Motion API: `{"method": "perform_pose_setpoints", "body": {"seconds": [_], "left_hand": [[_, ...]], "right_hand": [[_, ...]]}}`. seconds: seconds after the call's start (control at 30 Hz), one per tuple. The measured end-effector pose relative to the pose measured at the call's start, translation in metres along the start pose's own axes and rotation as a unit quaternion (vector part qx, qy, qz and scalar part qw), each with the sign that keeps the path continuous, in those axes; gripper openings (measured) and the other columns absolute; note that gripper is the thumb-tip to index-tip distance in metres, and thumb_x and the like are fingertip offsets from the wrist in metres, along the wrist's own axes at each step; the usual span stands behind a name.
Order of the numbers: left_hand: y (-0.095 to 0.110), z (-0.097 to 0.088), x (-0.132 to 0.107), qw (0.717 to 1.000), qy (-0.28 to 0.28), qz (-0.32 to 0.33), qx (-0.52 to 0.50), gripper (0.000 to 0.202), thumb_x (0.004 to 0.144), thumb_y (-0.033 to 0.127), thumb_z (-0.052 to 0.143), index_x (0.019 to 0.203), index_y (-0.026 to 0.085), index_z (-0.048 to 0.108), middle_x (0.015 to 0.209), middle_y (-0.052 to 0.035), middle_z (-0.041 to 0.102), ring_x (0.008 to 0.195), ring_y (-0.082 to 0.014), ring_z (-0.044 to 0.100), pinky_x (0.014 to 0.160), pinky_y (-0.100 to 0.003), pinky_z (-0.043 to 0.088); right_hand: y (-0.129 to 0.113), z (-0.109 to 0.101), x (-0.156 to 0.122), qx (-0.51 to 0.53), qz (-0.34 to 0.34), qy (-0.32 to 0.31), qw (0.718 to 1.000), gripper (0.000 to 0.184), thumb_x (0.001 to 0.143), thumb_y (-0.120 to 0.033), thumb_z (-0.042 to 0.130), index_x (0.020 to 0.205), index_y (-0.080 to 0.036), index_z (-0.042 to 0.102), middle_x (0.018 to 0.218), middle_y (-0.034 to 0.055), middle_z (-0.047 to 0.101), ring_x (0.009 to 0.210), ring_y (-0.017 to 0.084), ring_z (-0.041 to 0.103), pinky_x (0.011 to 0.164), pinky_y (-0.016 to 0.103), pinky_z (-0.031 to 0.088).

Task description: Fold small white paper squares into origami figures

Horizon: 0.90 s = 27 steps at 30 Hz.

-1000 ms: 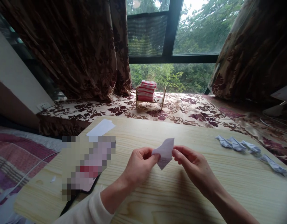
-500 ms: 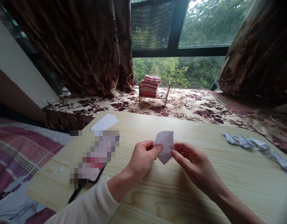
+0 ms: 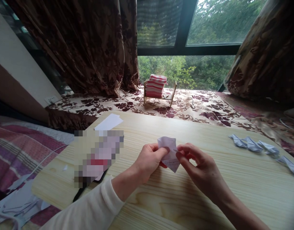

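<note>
A small piece of folded paper (image 3: pixel 170 159), its lower end pointed, is held up over the wooden table. My left hand (image 3: pixel 150 161) pinches it from the left, thumb lying across its front and fingers behind. At its right edge, my right hand (image 3: pixel 197 163) is closed with thumb and index fingertip together on the paper's side. Faint printed lines show across the lower part of the sheet. Several folded white paper pieces (image 3: pixel 253 144) lie in a row at the table's right.
Blank white paper (image 3: pixel 108 122) lies at the table's back left, beside a blurred-out phone-like object (image 3: pixel 101 156). A small wooden rack (image 3: pixel 172 94) with striped folded cloths (image 3: pixel 155 86) stands on the flowered window ledge. Loose papers (image 3: pixel 19 204) lie below the table's left edge.
The folded paper has tilted, its point shifting slightly right and down. My right thumb and index finger have drawn closer together at its edge. The whole view has shifted slightly.
</note>
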State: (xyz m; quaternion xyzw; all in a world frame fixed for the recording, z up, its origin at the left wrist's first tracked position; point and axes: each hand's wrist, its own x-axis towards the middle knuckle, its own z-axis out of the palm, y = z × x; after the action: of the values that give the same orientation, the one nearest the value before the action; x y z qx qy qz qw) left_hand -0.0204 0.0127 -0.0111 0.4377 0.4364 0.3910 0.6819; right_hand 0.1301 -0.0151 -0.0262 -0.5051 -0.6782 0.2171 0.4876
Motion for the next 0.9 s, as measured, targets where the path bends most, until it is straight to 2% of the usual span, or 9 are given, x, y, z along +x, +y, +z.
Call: {"method": "perform_pose_setpoints", "body": {"seconds": [0.2,0.4,0.63,0.73,0.8,0.83,0.9], "left_hand": [[0.001,0.002,-0.001,0.999,0.011,-0.01,-0.029,0.017,0.067,0.027,0.062,0.062,0.011,0.061,0.056,-0.0005,0.056,0.051,-0.0092,0.049,0.05,-0.022,0.04],[0.003,0.003,-0.003,0.999,0.009,-0.023,-0.045,0.016,0.067,0.025,0.061,0.061,0.011,0.063,0.055,-0.0007,0.057,0.05,-0.0093,0.049,0.051,-0.021,0.039],[0.0,0.002,-0.003,1.0,-0.003,-0.002,-0.021,0.018,0.068,0.027,0.062,0.064,0.01,0.067,0.057,-0.0013,0.06,0.052,-0.0099,0.05,0.054,-0.022,0.037],[-0.001,0.0,-0.002,0.999,-0.013,0.034,0.036,0.021,0.072,0.029,0.061,0.071,0.01,0.069,0.062,-0.0023,0.062,0.055,-0.0114,0.051,0.056,-0.023,0.037],[-0.001,-0.003,-0.001,0.99,-0.001,0.077,0.116,0.02,0.075,0.028,0.057,0.074,0.011,0.069,0.066,-0.003,0.063,0.06,-0.0132,0.053,0.058,-0.024,0.039],[-0.001,-0.005,-0.001,0.979,0.017,0.107,0.172,0.02,0.077,0.027,0.056,0.074,0.012,0.069,0.069,-0.0034,0.064,0.063,-0.0144,0.054,0.06,-0.025,0.041],[0.0,-0.008,-0.001,0.939,0.062,0.173,0.291,0.018,0.078,0.025,0.055,0.074,0.014,0.069,0.075,-0.0041,0.064,0.073,-0.017,0.056,0.067,-0.028,0.043]], "right_hand": [[-0.001,0.0,0.001,-0.007,-0.034,-0.036,0.999,0.009,0.083,-0.019,0.053,0.086,-0.021,0.061,0.081,0.0024,0.058,0.067,0.014,0.054,0.06,0.026,0.046],[-0.002,0.0,0.0,-0.041,-0.071,-0.041,0.996,0.01,0.084,-0.018,0.053,0.089,-0.021,0.061,0.085,0.0037,0.058,0.07,0.014,0.054,0.059,0.027,0.047],[-0.002,-0.001,0.001,-0.066,-0.116,-0.032,0.991,0.008,0.084,-0.019,0.056,0.088,-0.02,0.062,0.084,0.0048,0.057,0.072,0.015,0.055,0.061,0.028,0.049],[-0.002,-0.001,0.002,-0.076,-0.119,-0.033,0.989,0.009,0.084,-0.019,0.055,0.082,-0.019,0.064,0.082,0.0053,0.057,0.071,0.015,0.056,0.06,0.027,0.048],[-0.001,-0.003,0.002,-0.09,-0.094,-0.034,0.991,0.014,0.085,-0.022,0.053,0.077,-0.019,0.064,0.08,0.0053,0.057,0.069,0.015,0.056,0.055,0.025,0.046],[0.0,-0.004,0.002,-0.1,-0.075,-0.032,0.992,0.017,0.085,-0.023,0.052,0.074,-0.019,0.064,0.078,0.0051,0.057,0.068,0.015,0.056,0.053,0.025,0.044],[0.004,-0.007,0.002,-0.127,-0.039,-0.028,0.991,0.019,0.085,-0.025,0.052,0.071,-0.019,0.063,0.075,0.0042,0.058,0.065,0.015,0.055,0.051,0.024,0.042]]}}
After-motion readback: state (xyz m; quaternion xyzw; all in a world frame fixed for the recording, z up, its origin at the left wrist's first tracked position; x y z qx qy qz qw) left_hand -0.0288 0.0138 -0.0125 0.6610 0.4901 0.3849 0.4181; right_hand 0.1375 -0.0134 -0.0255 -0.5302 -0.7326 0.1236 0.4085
